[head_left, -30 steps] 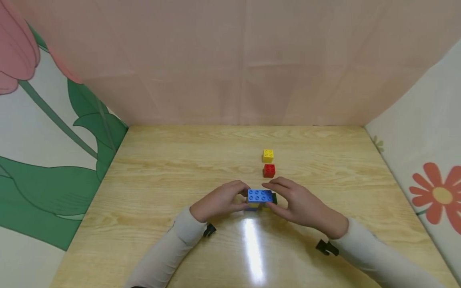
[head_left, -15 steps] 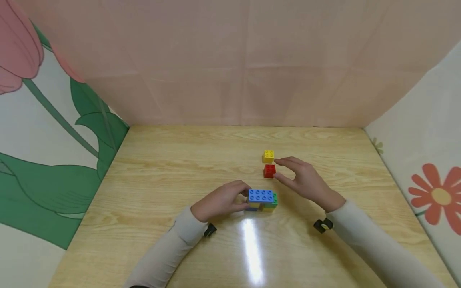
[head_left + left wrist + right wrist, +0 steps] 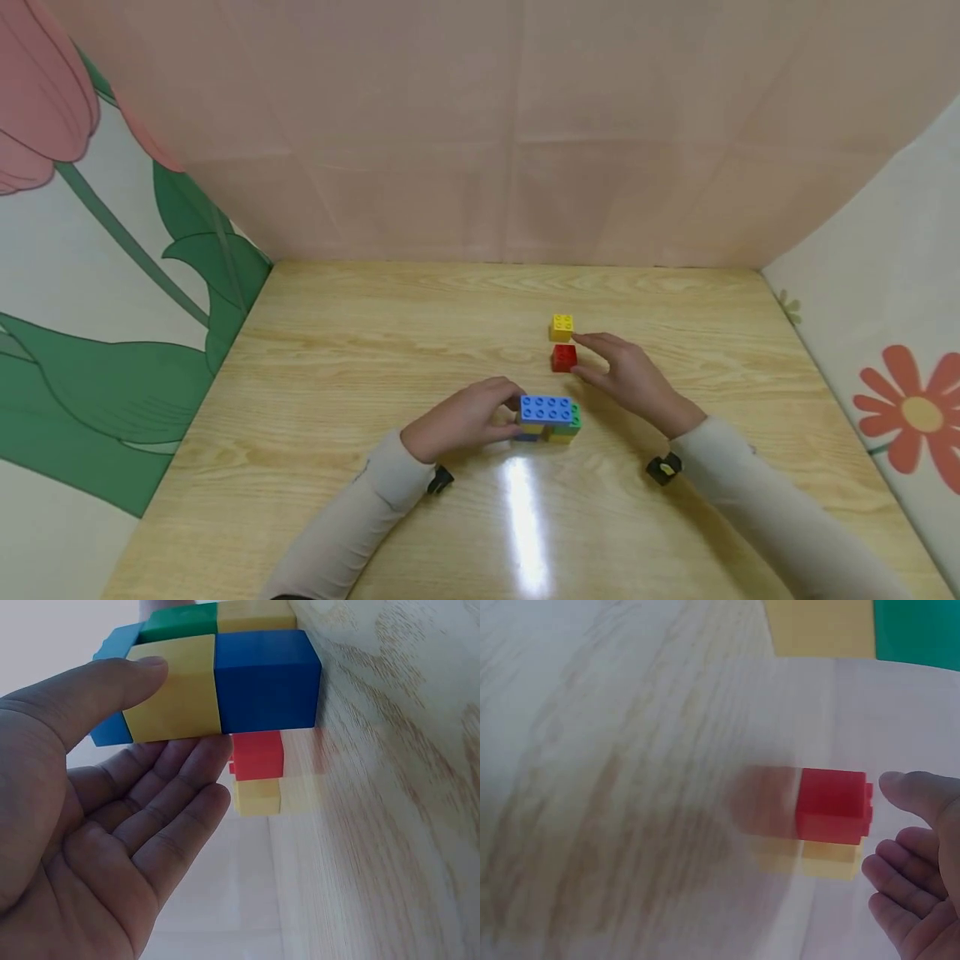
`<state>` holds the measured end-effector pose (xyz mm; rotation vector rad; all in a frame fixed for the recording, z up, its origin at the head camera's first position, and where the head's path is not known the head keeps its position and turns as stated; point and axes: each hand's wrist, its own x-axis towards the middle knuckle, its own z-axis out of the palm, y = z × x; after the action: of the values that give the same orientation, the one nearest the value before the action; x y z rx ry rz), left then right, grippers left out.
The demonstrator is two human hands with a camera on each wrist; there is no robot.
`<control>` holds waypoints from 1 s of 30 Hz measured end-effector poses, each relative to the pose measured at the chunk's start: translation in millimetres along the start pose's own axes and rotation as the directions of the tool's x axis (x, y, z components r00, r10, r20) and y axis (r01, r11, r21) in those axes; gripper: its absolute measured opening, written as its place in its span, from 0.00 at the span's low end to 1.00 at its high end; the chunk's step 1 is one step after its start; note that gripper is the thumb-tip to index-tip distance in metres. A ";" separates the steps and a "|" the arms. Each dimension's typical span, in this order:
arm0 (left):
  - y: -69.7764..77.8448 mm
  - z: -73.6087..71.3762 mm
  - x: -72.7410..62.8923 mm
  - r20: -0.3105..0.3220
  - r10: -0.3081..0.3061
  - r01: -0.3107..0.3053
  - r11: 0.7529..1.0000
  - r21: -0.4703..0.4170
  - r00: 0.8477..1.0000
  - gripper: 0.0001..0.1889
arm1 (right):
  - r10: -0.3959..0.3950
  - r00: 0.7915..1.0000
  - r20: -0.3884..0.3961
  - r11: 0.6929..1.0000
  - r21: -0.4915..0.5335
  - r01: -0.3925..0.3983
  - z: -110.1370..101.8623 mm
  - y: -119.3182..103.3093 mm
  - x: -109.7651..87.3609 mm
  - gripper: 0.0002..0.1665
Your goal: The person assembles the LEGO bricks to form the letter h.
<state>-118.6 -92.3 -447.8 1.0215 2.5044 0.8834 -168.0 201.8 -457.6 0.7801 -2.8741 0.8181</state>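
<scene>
A small bridge of toy building bricks stands on the wooden table. Its top is a long blue brick [image 3: 546, 409] lying across two columns. In the left wrist view, one column is a yellow brick [image 3: 174, 690] over a dark blue brick [image 3: 267, 682]; the other is a green brick [image 3: 180, 622] over a yellow one. My left hand [image 3: 467, 419] holds the bridge's left side, thumb on the yellow brick and fingers behind. My right hand [image 3: 632, 379] is spread beside a red brick [image 3: 565, 358], thumb close to its right side, nothing gripped.
Just behind the red brick is a small yellow brick [image 3: 562, 327], near my right fingertips. The wooden table [image 3: 360, 333] meets a pink back wall [image 3: 390, 183], with flower-printed panels at left and right.
My right hand has left the bridge's right side and moved back to beside the red brick, uncovering the green brick. The left hand has stayed in place on the bridge.
</scene>
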 end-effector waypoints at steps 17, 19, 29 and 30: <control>2.5 -0.5 -0.6 0.008 -0.012 0.012 1.000 0.005 1.000 0.22 | 0.079 0.996 0.049 0.997 -0.015 -0.079 16.0 13.0 1.2 0.32; 2.6 -0.5 -0.4 0.009 -0.012 0.012 1.000 0.007 1.000 0.22 | 0.077 0.996 0.045 0.997 -0.022 -0.076 17.0 13.2 1.0 0.31; 0.0 1.1 0.9 -0.001 -0.006 0.006 1.000 0.030 1.000 0.22 | 0.097 0.995 0.039 0.994 -0.053 -0.095 17.9 12.4 2.3 0.27; -0.2 1.1 0.9 -0.001 -0.007 0.007 1.000 0.030 1.000 0.22 | 0.093 0.995 0.039 0.994 -0.054 -0.091 17.8 12.4 2.4 0.27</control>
<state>-118.7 -91.3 -448.7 1.0219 2.5278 0.8465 -174.6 200.8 -478.4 0.6719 -2.9744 0.7411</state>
